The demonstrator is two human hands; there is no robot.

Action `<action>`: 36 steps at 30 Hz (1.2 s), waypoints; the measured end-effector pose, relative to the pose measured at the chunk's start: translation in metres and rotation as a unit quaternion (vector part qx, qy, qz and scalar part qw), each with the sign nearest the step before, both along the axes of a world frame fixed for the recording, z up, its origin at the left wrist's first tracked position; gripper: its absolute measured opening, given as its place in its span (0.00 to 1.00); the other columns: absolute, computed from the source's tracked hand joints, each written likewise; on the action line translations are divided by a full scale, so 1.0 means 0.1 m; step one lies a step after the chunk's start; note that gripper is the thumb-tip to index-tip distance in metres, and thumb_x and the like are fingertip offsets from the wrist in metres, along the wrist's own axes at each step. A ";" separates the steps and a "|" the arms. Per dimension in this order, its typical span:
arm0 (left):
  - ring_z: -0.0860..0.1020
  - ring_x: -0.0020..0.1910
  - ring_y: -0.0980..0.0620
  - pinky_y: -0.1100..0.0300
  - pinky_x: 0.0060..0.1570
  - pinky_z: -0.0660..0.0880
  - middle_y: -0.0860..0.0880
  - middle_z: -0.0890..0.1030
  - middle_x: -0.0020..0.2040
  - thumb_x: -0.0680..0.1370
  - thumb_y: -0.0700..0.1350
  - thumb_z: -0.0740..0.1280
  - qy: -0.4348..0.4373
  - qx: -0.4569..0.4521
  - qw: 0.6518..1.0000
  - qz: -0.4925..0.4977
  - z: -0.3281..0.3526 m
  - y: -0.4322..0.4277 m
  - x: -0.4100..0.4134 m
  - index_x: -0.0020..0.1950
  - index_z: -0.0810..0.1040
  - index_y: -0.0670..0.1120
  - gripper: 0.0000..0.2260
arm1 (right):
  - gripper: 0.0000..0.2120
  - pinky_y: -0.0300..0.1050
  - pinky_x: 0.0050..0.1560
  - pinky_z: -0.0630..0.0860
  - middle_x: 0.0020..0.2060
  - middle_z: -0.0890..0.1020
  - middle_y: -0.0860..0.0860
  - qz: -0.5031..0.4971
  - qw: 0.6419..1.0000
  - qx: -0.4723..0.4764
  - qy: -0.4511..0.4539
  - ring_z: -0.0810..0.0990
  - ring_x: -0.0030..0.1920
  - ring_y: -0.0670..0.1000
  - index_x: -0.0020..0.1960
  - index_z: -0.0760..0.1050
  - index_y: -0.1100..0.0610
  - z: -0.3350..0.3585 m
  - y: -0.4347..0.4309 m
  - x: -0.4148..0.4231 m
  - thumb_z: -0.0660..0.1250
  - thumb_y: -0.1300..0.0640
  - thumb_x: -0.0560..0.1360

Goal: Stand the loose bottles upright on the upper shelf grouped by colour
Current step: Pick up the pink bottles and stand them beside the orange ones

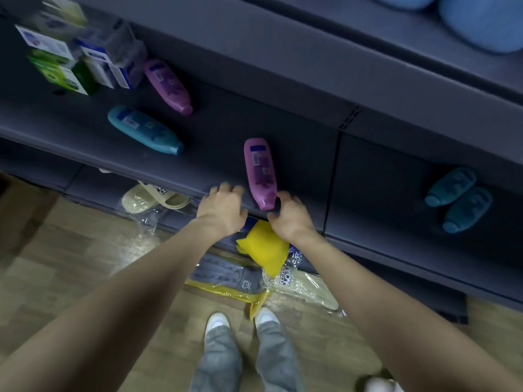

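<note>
- A dark grey shelf runs across the view, with five bottles lying flat on it; none stands upright.
- The near purple bottle lies at the centre, base towards 12 o'clock and cap towards 6 o'clock, the cap reaching the shelf's front lip.
- The right hand is at the cap end, forefinger against the 3 o'clock side of the cap and thumb just under it, pinching it.
- The left hand rests on the front lip at 9 o'clock of that cap, just beside it, fingers loosely bent and holding nothing; the two hands are apart, one on each side of the cap.
- A blue bottle lies at 10 o'clock from the near purple bottle, well apart from it, cap pointing to 4 o'clock.
- The far purple bottle lies beyond the blue one, near a cluster of small boxes at the 10 o'clock corner.
- Two teal bottles lie side by side at 3 o'clock, touching, in the next bay of the shelf.
- Below the lip, at 6 o'clock, sit a yellow packet and wrapped slippers.
- White shoes stand on a wooden floor.
</note>
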State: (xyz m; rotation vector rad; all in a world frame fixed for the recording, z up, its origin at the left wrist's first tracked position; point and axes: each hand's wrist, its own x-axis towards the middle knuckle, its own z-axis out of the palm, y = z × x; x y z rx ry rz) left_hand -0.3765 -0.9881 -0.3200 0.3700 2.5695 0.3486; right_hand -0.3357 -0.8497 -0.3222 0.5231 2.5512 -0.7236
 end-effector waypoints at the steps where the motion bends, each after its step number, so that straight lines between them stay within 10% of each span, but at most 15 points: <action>1: 0.64 0.67 0.40 0.49 0.63 0.66 0.41 0.66 0.68 0.78 0.47 0.61 0.004 -0.001 1.000 -0.005 -0.03 0.01 -0.02 0.72 0.63 0.45 0.23 | 0.22 0.49 0.60 0.69 0.62 0.71 0.61 -0.007 1.000 -0.004 0.008 0.71 0.63 0.63 0.70 0.64 0.58 -0.02 -0.01 -0.01 0.62 0.58 0.77; 21: 0.60 0.70 0.42 0.51 0.68 0.60 0.43 0.63 0.71 0.77 0.45 0.62 0.036 0.020 0.999 -0.034 -0.40 0.04 0.03 0.72 0.63 0.45 0.24 | 0.28 0.48 0.56 0.70 0.63 0.68 0.61 -0.080 0.995 0.017 0.054 0.72 0.60 0.63 0.70 0.60 0.61 -0.31 -0.23 -0.35 0.67 0.59 0.75; 36: 0.59 0.71 0.42 0.50 0.67 0.61 0.44 0.63 0.72 0.78 0.46 0.62 0.054 0.005 0.998 -0.031 0.21 -0.10 -0.07 0.71 0.66 0.47 0.22 | 0.16 0.47 0.59 0.75 0.58 0.79 0.54 -0.238 0.961 -0.133 0.056 0.78 0.58 0.58 0.62 0.77 0.52 0.38 -0.08 -0.35 0.61 0.59 0.75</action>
